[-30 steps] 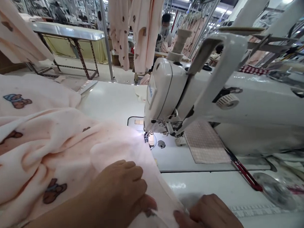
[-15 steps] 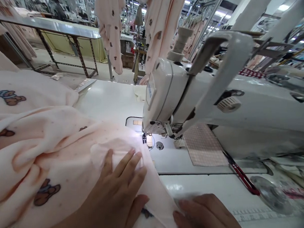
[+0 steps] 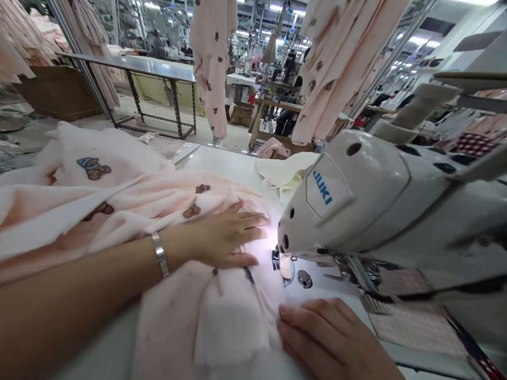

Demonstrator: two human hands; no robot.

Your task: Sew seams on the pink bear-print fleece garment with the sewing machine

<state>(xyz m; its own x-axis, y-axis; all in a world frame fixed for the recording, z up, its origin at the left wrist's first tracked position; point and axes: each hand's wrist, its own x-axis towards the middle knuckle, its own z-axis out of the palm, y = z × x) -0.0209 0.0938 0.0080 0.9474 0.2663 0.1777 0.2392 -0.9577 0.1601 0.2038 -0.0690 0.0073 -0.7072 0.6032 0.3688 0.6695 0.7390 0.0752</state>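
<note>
Pink printed fabric point(image 3: 170, 320) lay on the table point(image 3: 225, 160), edge at the presser foot point(image 3: 276, 258), left hand point(image 3: 228, 235) palm-down on it, fingers slightly spread, gripping nothing visible, right hand point(image 3: 325, 334) at its edge, fingers together, hold unclear.

Room lies above the fabric point(image 3: 158, 196); the sewing machine point(image 3: 370, 200) blocks rightward.

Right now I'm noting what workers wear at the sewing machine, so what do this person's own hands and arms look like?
The left hand is gloveless, with a flat, shiny, silver-coloured bracelet around the wrist; no sleeve shows on the left forearm. The right hand is gloveless too, with no ring visible; its forearm is out of view.
</note>
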